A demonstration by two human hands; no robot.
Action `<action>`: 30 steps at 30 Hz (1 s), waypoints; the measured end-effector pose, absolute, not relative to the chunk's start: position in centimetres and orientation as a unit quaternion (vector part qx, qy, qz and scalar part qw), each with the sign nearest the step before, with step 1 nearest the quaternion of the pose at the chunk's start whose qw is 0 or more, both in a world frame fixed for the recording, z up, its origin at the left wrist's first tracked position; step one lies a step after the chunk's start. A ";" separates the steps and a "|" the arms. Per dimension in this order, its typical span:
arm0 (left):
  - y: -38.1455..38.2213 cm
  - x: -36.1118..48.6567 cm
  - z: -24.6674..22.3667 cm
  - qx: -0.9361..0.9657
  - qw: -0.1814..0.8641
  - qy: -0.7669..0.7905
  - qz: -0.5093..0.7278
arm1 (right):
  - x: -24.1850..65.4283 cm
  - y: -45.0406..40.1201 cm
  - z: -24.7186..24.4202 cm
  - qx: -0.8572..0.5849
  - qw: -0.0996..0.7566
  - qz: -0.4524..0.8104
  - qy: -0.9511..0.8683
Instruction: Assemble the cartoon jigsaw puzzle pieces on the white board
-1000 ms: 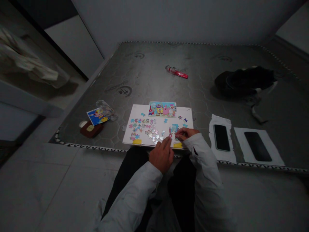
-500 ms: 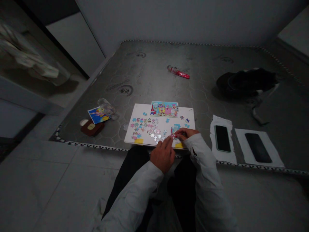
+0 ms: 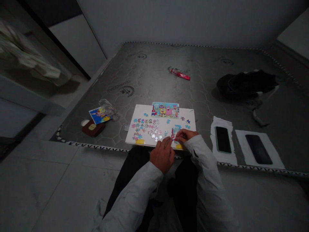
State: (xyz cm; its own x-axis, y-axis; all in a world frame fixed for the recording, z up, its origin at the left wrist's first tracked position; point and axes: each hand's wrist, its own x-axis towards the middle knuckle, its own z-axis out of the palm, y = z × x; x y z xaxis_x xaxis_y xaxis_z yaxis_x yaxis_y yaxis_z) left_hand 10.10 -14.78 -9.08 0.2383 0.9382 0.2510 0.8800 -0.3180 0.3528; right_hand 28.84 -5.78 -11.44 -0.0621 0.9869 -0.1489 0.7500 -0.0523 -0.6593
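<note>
A white board (image 3: 135, 111) carries many small jigsaw pieces (image 3: 154, 131), lying loose in its left and middle part. On the right part, a small joined section of puzzle (image 3: 177, 129) shows blue with red below. My right hand (image 3: 185, 134) is closed at its lower edge, thumb and fingers pinching a small red puzzle piece (image 3: 175, 139). From the left, my left hand (image 3: 163, 154) rests at the board's near edge, fingers stretched toward the same section. Its fingertips seem to touch the section's lower left. A cartoon picture card (image 3: 165, 110) lies along the board's far edge.
Left of the board are a brown case (image 3: 93, 129), a blue picture card (image 3: 98, 115) and a clear plastic package (image 3: 108, 109). To the right, two phones (image 3: 223, 140) lie on white sheets. A black bag-like item (image 3: 248, 85) and a red packet (image 3: 181, 75) are farther back.
The view has shifted slightly. My right hand's fingers have moved a little at the section's lower edge, and my left hand stays almost in place.
</note>
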 end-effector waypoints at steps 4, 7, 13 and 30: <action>-14.7 9.8 -9.0 0.767 0.075 0.599 0.215 | 28.3 -5.9 -12.0 -0.663 0.179 0.306 -0.659; -14.7 9.7 -8.9 0.756 0.085 0.611 0.220 | 28.1 -5.9 -12.0 -0.650 0.190 0.324 -0.661; -14.8 9.8 -9.1 0.713 0.103 0.648 0.246 | 28.4 -6.1 -12.2 -0.647 0.226 0.364 -0.631; -14.7 9.9 -9.4 0.700 0.128 0.655 0.252 | 28.4 -6.7 -12.1 -0.624 0.239 0.392 -0.633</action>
State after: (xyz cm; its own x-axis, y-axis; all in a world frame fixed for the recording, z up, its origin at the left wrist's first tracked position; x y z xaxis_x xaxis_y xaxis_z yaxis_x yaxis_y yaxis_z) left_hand 9.91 -14.71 -9.42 0.0139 0.9826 0.1853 0.8534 -0.1082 0.5099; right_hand 28.39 -6.70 -12.14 -0.1075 0.9765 -0.1866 0.6022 -0.0854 -0.7938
